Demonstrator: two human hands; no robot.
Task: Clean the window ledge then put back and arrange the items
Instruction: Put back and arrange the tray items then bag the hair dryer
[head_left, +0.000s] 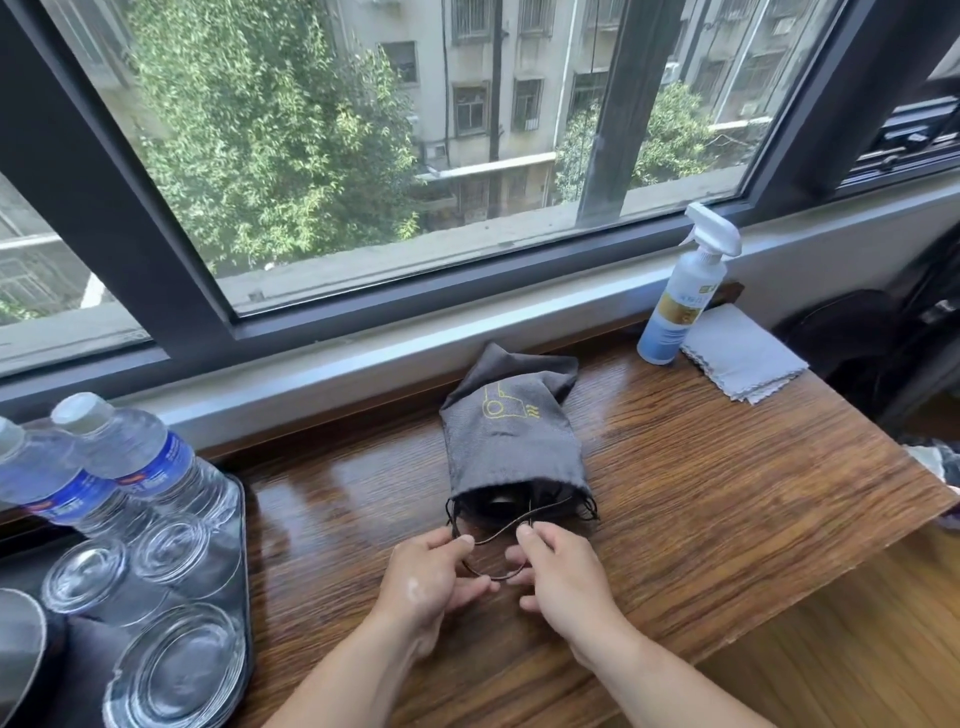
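Two hands, left hand (431, 577) and right hand (561, 571), pinch black cord (498, 538). Grey pouch (511, 441) lies just past fingers, mouth open. Ledge (727, 467) shiny, likely wiped. Spray bottle (680, 312), cloth (743, 353) far right of grip, not tidied yet.

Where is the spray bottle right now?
In the head view, the spray bottle stands upright at the far right end of the wooden ledge, just left of the folded grey cloth.
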